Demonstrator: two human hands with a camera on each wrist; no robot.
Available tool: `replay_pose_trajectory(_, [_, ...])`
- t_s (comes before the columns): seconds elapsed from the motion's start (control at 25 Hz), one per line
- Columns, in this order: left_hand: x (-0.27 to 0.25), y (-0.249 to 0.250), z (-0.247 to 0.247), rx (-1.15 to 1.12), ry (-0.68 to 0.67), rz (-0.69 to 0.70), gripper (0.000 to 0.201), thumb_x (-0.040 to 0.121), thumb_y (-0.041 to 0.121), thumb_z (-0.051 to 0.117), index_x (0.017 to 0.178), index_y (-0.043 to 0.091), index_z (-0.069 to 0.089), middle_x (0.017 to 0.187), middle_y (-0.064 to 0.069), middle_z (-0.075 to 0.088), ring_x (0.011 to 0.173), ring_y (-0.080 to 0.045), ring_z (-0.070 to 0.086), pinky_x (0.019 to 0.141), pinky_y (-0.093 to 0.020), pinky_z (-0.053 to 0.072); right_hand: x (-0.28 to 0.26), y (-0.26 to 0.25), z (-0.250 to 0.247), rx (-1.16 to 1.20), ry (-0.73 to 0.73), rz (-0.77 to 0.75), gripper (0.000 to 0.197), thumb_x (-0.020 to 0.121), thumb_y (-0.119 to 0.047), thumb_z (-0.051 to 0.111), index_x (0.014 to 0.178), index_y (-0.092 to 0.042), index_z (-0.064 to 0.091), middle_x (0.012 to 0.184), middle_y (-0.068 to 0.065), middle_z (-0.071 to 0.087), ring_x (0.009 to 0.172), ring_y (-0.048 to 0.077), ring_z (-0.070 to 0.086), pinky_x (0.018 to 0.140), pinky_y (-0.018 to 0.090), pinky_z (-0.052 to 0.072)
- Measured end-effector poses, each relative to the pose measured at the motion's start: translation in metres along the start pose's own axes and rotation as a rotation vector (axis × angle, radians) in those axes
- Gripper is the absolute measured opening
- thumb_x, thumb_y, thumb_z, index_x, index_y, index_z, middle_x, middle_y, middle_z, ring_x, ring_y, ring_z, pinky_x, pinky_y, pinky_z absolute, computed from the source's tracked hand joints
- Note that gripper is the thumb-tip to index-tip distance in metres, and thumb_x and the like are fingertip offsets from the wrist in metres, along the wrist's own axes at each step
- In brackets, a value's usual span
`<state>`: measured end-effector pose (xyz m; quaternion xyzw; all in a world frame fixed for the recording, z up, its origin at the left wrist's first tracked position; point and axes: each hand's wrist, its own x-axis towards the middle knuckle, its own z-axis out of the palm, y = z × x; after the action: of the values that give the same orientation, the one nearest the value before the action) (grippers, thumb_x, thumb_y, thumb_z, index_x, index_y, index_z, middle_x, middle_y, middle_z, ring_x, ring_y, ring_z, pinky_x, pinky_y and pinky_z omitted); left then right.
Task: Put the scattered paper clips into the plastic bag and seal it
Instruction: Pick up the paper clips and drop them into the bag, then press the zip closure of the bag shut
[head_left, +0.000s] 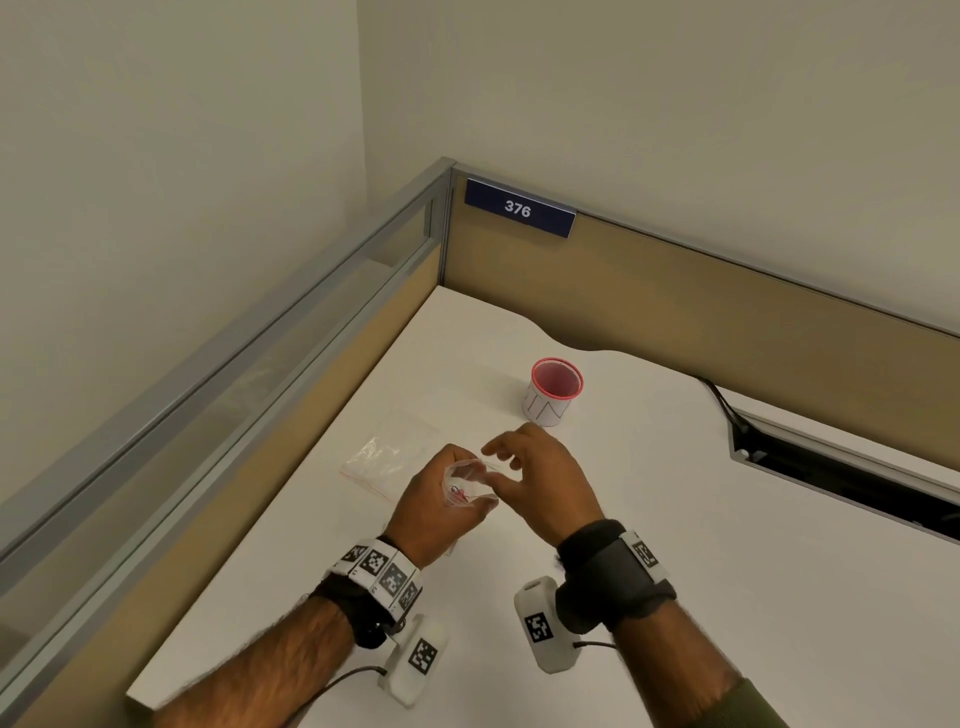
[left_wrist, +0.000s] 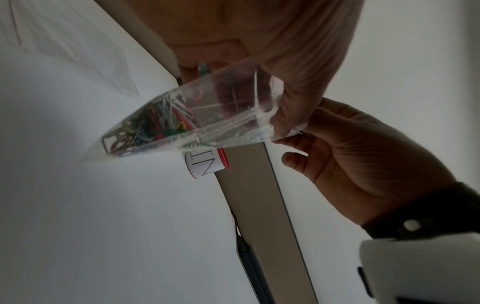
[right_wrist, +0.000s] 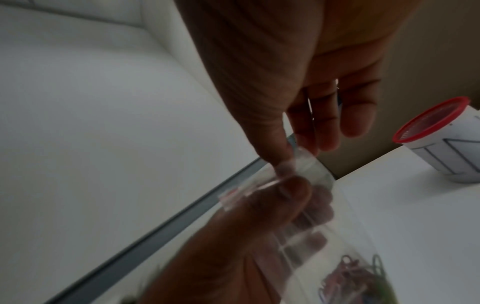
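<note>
My left hand (head_left: 441, 499) pinches a small clear plastic bag (head_left: 467, 488) above the white desk (head_left: 675, 519), thumb (left_wrist: 293, 98) on its front side. Coloured paper clips (left_wrist: 155, 123) lie bunched at the bag's bottom (right_wrist: 350, 273). The bag's mouth, with a red-edged zip strip (right_wrist: 241, 193), points toward my right hand (head_left: 501, 467). That hand hovers at the mouth with its fingers loosely spread. Its thumb tip (right_wrist: 281, 164) touches the strip, and the other fingers (right_wrist: 327, 133) stay just off it. I cannot see any loose clips on the desk.
A pile of spare clear bags (head_left: 384, 457) lies on the desk just beyond my left hand. A white cup with a red rim (head_left: 556, 389) stands farther back. Partition walls (head_left: 675, 291) close the desk's left and far sides; a cable slot (head_left: 841, 467) opens at right.
</note>
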<state>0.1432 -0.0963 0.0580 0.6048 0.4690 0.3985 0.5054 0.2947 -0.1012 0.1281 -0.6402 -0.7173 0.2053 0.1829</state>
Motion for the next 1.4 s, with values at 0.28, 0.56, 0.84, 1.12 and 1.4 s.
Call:
replay_pose_trajectory(0.28, [-0.007,0.005,-0.001,-0.007,-0.046,0.031,0.04,0.077,0.018,0.078,0.11,0.02,0.056,0.102,0.003,0.067,0.092,-0.012,0.068,0.078,-0.023,0.056,-0.001,-0.002,-0.003,0.061,0.022,0.013,0.008,0.085,-0.03,0.063,0.08,-0.024,0.06,0.077,-0.005,0.063,0.07,0.013,0.059,0.066,0.032,0.056])
replay_pose_trajectory(0.56, [-0.014,0.001,-0.002,0.022,0.117,0.058,0.041,0.078,0.017,0.082,0.109,0.022,0.055,0.11,0.006,0.068,0.108,-0.002,0.063,0.087,-0.008,0.047,-0.006,0.004,-0.007,0.279,0.17,0.157,0.011,0.084,-0.011,0.06,0.08,-0.019,0.054,0.075,-0.003,0.06,0.069,0.014,0.058,0.069,0.028,0.056])
replay_pose_trajectory(0.84, [-0.015,0.012,0.006,0.067,0.275,0.12,0.024,0.081,0.01,0.079,0.095,0.021,0.062,0.097,0.006,0.069,0.094,0.0,0.064,0.082,-0.009,0.049,-0.016,0.014,-0.006,0.428,0.248,0.232,0.009,0.082,-0.012,0.059,0.076,-0.017,0.054,0.074,0.004,0.062,0.07,0.03,0.064,0.064,0.039,0.059])
replay_pose_trajectory(1.12, [-0.02,0.024,0.008,0.052,0.249,0.142,0.024,0.087,0.003,0.071,0.108,0.016,0.072,0.097,0.012,0.069,0.09,0.003,0.063,0.081,-0.013,0.052,-0.024,0.035,-0.014,0.548,0.21,0.189,0.012,0.091,-0.021,0.057,0.085,-0.012,0.061,0.083,0.007,0.066,0.074,0.023,0.063,0.062,0.029,0.053])
replay_pose_trajectory(1.4, [-0.019,0.027,-0.001,-0.032,0.23,0.116,0.026,0.086,0.007,0.073,0.103,0.027,0.069,0.09,0.011,0.073,0.088,-0.012,0.067,0.083,-0.024,0.056,-0.033,0.056,-0.005,0.561,0.08,0.065,0.028,0.089,-0.013,0.063,0.112,-0.029,0.063,0.109,-0.017,0.065,0.098,0.001,0.062,0.075,0.016,0.054])
